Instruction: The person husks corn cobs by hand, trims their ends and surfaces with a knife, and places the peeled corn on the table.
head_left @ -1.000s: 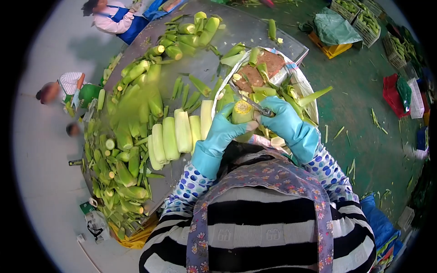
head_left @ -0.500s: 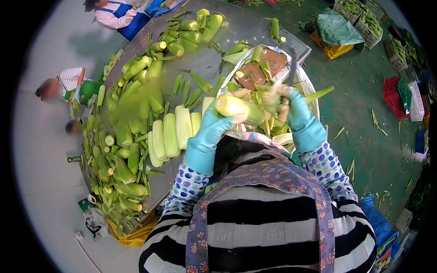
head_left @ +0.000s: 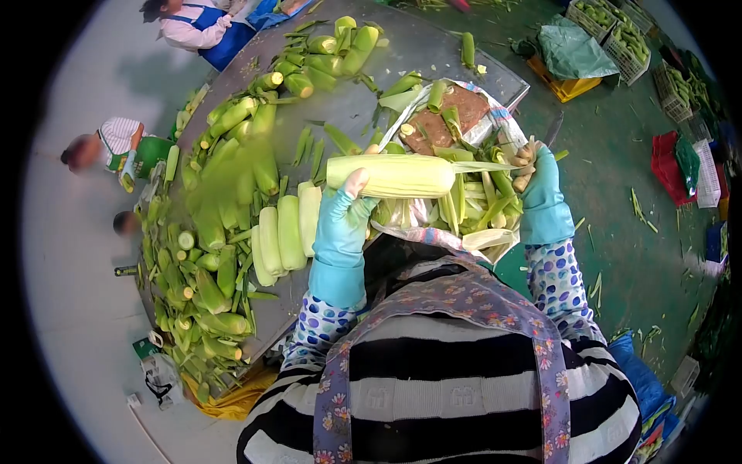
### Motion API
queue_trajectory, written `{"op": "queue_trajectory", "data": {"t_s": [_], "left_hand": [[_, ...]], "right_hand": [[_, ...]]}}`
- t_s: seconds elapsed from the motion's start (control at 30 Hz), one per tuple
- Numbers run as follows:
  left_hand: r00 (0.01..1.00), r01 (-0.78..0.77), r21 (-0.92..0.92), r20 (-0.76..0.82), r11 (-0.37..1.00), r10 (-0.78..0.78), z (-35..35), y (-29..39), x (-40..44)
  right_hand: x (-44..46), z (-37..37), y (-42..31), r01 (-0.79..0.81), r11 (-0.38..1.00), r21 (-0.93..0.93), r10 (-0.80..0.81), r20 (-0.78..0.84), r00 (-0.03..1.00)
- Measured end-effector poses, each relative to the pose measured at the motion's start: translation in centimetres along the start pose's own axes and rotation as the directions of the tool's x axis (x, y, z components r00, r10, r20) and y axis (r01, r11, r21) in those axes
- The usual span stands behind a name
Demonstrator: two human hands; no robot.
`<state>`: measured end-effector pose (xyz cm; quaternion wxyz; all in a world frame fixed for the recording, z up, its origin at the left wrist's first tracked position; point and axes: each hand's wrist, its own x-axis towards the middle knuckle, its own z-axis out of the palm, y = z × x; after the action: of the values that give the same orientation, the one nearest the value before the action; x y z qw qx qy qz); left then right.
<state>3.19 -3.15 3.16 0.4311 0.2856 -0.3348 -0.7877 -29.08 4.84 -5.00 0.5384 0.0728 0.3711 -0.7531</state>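
Observation:
My left hand [head_left: 348, 207], in a blue-green glove with bare fingertips, is closed around a corn cob [head_left: 394, 176]. The cob lies level, its pale green inner husk facing up. From its right end a strip of husk [head_left: 487, 165] runs to my right hand [head_left: 533, 174], whose fingers pinch it. A knife [head_left: 554, 128] also sticks up out of that hand; its handle is hidden. Beneath the cob is an open white sack [head_left: 506, 124] with loose husks [head_left: 487, 197] and a brown slab [head_left: 462, 108] in it. Left of my left hand, several trimmed cobs [head_left: 290, 232] lie in a row.
A large heap of unhusked corn [head_left: 220, 286] covers the left side of the metal table [head_left: 417, 42]. Two people [head_left: 202, 35] stand across the table. Crates [head_left: 626, 50] of corn and a red crate [head_left: 668, 170] are on the green floor at right.
The cob has swung level and moved slightly left with my left hand. My right hand has pulled away to the right, stretching a husk strip, and the knife has gone with it.

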Motion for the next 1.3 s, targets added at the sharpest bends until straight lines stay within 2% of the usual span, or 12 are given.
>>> {"op": "queue_trajectory", "data": {"t_s": [0.3,0.33,0.53,0.6,0.7,0.8,0.87,1.0,1.03,1.2,1.27,1.3], "left_hand": [[1.000,-0.021,0.331,0.012,0.943,0.018,1.7,-0.3,0.7],[0.998,0.056,0.330,-0.051,0.942,-0.041,1.0,-0.1,0.4],[0.982,-0.086,-0.116,-0.180,0.990,0.064,-3.5,3.0,-0.1],[0.993,-0.017,-0.191,-0.122,0.982,-0.006,-3.2,1.7,0.5],[0.978,0.052,-0.366,-0.168,0.929,-0.120,-2.2,-3.4,0.1],[0.970,0.122,-0.303,-0.165,0.945,-0.178,-2.2,-4.7,-0.5],[0.979,0.149,0.289,0.094,0.945,-0.183,-4.3,-3.6,-1.2],[0.818,0.442,0.709,-0.068,0.549,-0.571,0.0,1.0,-2.3],[0.876,0.199,0.826,0.091,0.527,-0.473,0.0,-0.2,-1.6],[0.861,0.269,0.655,0.165,0.706,-0.481,2.7,-3.8,-1.2],[0.851,0.364,0.566,0.119,0.739,-0.511,2.0,-4.7,-1.6],[0.855,0.388,0.535,0.096,0.750,-0.510,1.3,-5.3,-1.7]], "right_hand": [[-4.0,2.7,2.4,-0.126,0.942,-0.311,0.141,0.028,0.990],[-1.4,-1.3,2.4,0.056,0.963,-0.262,-0.058,0.003,0.998],[1.8,-9.0,-2.2,0.103,0.988,-0.119,-0.127,-0.216,0.968],[-1.6,-2.1,-0.1,0.240,0.710,-0.663,-0.168,0.171,0.971],[-4.1,2.8,4.9,0.281,0.806,-0.522,-0.046,0.417,0.908],[-5.8,3.1,5.7,0.008,0.917,-0.398,0.180,0.434,0.883],[-6.6,3.1,5.4,-0.072,0.929,-0.363,0.236,0.432,0.870],[-6.5,2.1,5.5,-0.197,0.806,-0.557,0.410,0.286,0.866],[-6.0,1.4,7.0,-0.133,0.831,-0.541,0.409,0.432,0.804],[-7.4,2.3,6.7,0.099,0.732,-0.674,0.372,0.517,0.771],[-8.4,2.8,4.3,0.168,0.579,-0.798,0.292,0.395,0.871],[-7.9,1.7,4.4,0.401,0.268,-0.876,0.149,0.448,0.881]]}}
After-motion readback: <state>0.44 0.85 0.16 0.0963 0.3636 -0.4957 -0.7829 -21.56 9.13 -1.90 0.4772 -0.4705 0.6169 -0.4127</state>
